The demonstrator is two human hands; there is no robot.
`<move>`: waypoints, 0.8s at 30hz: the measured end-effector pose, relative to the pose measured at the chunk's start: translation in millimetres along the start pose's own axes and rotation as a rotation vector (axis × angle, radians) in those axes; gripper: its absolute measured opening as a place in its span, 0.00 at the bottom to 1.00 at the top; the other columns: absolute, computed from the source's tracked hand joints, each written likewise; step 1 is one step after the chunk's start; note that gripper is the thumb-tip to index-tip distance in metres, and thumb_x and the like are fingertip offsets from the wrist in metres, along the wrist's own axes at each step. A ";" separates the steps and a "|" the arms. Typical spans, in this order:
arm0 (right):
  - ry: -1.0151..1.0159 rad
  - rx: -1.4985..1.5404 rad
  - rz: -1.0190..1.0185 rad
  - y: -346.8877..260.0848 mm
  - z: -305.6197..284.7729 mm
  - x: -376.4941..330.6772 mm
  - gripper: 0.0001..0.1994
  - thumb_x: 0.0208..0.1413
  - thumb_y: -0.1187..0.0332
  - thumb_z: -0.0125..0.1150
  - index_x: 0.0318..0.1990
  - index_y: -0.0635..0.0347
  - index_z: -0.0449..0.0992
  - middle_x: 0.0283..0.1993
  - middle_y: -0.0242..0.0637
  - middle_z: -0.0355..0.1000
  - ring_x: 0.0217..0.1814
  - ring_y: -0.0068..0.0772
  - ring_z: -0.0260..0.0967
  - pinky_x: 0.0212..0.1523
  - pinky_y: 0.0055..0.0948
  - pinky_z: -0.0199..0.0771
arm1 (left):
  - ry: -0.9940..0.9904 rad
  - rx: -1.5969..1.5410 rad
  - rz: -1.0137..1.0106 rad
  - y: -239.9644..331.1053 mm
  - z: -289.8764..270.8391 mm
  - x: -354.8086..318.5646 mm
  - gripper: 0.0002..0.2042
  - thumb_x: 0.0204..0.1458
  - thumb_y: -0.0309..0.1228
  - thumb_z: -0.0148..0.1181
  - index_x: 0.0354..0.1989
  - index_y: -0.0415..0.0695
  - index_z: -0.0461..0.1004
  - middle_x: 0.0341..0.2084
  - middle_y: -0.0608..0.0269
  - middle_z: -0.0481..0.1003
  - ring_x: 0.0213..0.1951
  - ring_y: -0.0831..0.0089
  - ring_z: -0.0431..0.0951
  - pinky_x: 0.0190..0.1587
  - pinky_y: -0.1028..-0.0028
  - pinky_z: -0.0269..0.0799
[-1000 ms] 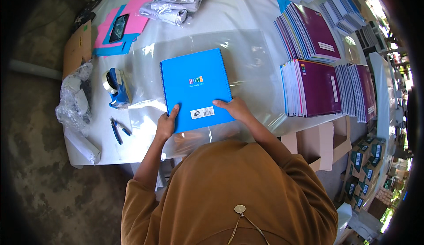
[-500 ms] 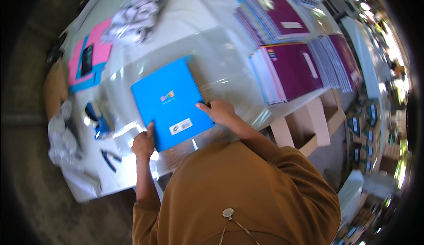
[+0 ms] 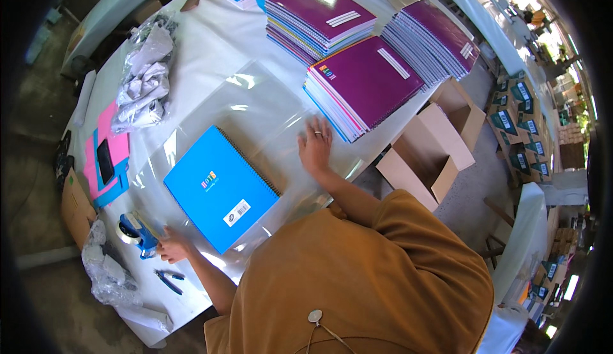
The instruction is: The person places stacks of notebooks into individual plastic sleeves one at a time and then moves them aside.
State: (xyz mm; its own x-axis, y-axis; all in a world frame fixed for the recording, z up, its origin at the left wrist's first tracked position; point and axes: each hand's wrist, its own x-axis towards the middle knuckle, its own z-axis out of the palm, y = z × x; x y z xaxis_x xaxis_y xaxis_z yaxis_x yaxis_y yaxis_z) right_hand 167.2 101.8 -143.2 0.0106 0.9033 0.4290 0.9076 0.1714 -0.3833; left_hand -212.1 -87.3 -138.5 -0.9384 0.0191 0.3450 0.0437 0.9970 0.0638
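Observation:
A blue spiral-bound notebook (image 3: 211,210) with a white label lies flat on a sheet of clear plastic (image 3: 255,92). My left hand (image 3: 174,246) is off to the notebook's left, at the near end of a blue tape dispenser (image 3: 138,234). Its fingers look parted; whether they touch the dispenser is hard to make out. My right hand (image 3: 315,146), a ring on one finger, rests open on the plastic with its fingers stretched out. It is just left of a stack of purple-covered notebooks (image 3: 367,86). Blue-handled pliers (image 3: 169,281) lie nearest my left forearm.
Two more stacks of purple spiral notebooks, one at the back (image 3: 319,12) and one at the right (image 3: 437,31), stand on the table. Crumpled clear plastic (image 3: 145,76) and a black phone (image 3: 105,161) on coloured sheets lie left. Open cardboard boxes (image 3: 421,156) sit beyond the right edge.
Both hands have let go of the blue notebook. My left hand has moved left to the tape dispenser; my right hand has shifted onto the plastic beside the purple stack. The view has turned.

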 end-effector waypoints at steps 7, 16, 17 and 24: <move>-0.085 0.152 -0.064 9.2 9.1 0.2 0.17 0.47 0.69 0.60 0.46 0.57 0.71 0.56 0.44 0.65 0.64 0.46 0.53 0.63 0.48 0.45 | -0.016 -0.217 0.034 12.6 -2.0 -10.9 0.14 0.45 0.52 0.57 0.31 0.59 0.79 0.41 0.66 0.69 0.45 0.63 0.65 0.44 0.59 0.58; -0.151 -0.036 0.120 1.4 -7.9 20.1 0.26 0.43 0.69 0.64 0.53 0.54 0.67 0.51 0.39 0.66 0.58 0.41 0.57 0.59 0.44 0.47 | -0.102 -0.608 0.381 -10.3 -57.0 24.9 0.13 0.39 0.39 0.67 0.26 0.44 0.74 0.33 0.54 0.73 0.41 0.57 0.71 0.45 0.64 0.65; -0.211 -0.023 0.135 -0.3 -14.1 25.7 0.26 0.42 0.70 0.64 0.52 0.55 0.67 0.49 0.39 0.66 0.56 0.41 0.59 0.58 0.44 0.47 | -0.092 -0.599 0.361 -11.3 -62.2 28.1 0.13 0.39 0.39 0.67 0.26 0.44 0.74 0.33 0.54 0.73 0.41 0.57 0.71 0.45 0.64 0.65; -0.107 0.338 0.270 5.1 -21.9 47.2 0.29 0.42 0.70 0.67 0.53 0.66 0.62 0.46 0.44 0.67 0.48 0.43 0.64 0.45 0.35 0.65 | -0.170 -0.271 0.549 -24.5 -64.8 36.3 0.17 0.37 0.38 0.69 0.34 0.44 0.75 0.32 0.52 0.72 0.37 0.60 0.73 0.41 0.67 0.67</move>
State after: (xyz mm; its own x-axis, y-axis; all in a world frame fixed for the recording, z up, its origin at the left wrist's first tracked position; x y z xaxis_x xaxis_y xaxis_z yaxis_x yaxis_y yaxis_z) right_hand 181.5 136.7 -107.0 0.1691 0.9658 0.1968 0.6901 0.0265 -0.7232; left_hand -225.0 -115.8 -66.9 -0.7952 0.5555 0.2431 0.5980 0.7849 0.1623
